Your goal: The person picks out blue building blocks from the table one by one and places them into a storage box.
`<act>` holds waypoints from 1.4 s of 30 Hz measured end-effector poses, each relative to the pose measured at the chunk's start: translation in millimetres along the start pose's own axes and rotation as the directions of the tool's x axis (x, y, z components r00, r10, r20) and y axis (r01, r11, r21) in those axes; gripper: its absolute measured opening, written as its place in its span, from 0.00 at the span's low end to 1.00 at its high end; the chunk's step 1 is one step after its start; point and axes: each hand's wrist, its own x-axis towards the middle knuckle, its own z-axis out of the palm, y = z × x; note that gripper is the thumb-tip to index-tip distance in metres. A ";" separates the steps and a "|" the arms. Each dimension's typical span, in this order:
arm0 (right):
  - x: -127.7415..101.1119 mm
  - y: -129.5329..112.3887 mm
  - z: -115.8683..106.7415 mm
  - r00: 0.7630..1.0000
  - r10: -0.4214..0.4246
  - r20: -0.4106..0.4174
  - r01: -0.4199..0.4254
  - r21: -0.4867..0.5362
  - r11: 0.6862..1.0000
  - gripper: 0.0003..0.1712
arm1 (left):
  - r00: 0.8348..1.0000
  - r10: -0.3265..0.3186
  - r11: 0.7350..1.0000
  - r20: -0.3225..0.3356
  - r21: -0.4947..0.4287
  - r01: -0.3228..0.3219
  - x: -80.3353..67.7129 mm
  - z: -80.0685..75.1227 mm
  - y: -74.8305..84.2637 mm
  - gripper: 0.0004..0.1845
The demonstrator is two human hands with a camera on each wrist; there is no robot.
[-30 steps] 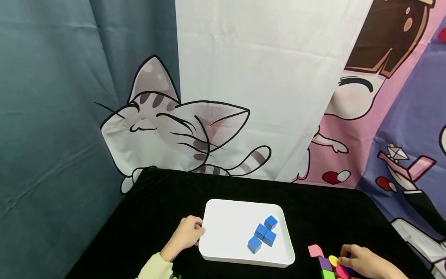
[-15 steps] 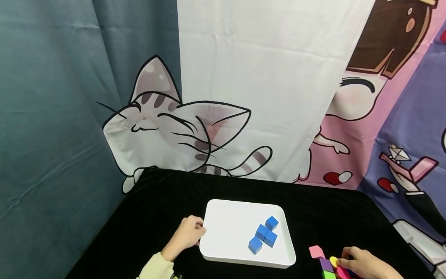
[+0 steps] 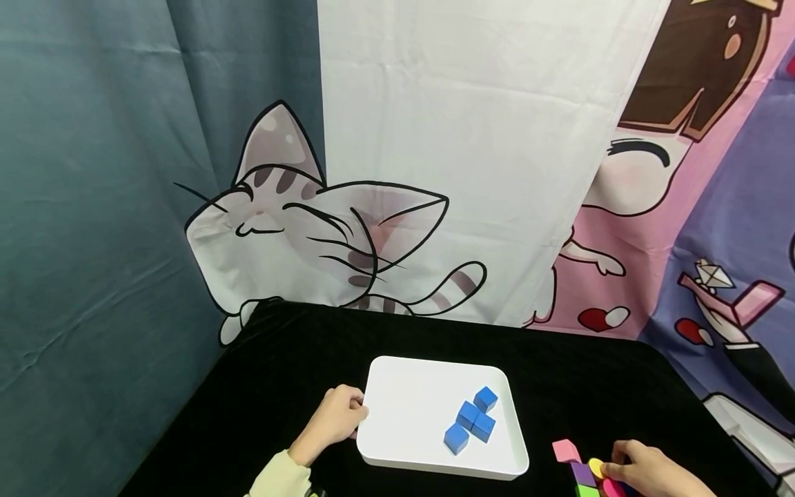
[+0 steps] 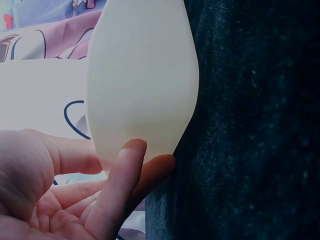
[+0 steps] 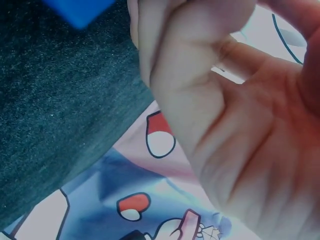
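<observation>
A white tray [image 3: 397, 386] lies on the black table and holds several blue cubes [image 3: 470, 419] clustered right of its middle. My left hand [image 3: 335, 420] is at the tray's left rim. In the left wrist view my fingers [image 4: 122, 175] and thumb pinch the rim of the tray [image 4: 142, 75]. My right hand [image 3: 649, 475] is at the near right corner among coloured blocks. In the right wrist view its curled fingers [image 5: 190, 65] reach a blue block [image 5: 80, 10]; the fingertips are cut off by the frame.
By my right hand lie a pink block [image 3: 564, 450], a purple block [image 3: 582, 473], a yellow disc [image 3: 596, 467] and a green block [image 3: 584, 491]. Printed curtains hang close behind the table [image 3: 298, 359], and a teal one on the left.
My right hand has sunk slightly toward the near edge over the coloured blocks. My left hand, the tray and the blue cubes have stayed put.
</observation>
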 end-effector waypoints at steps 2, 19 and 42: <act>1.3 -0.3 -0.6 1.000 0.002 -0.006 -0.002 -0.007 1.000 0.25 | 1.000 -0.002 1.000 -0.003 0.004 0.002 -0.7 -0.7 0.2 0.05; -0.7 3.3 -3.6 1.000 -0.004 -0.006 0.004 -0.005 1.000 0.12 | 1.000 0.001 1.000 -0.007 0.017 -0.001 -0.7 -0.2 0.3 0.04; 0.7 -42.4 -26.3 0.983 -0.130 -0.129 0.116 -0.111 0.987 0.21 | 1.000 0.006 1.000 -0.006 0.005 -0.006 -0.6 0.2 0.3 0.04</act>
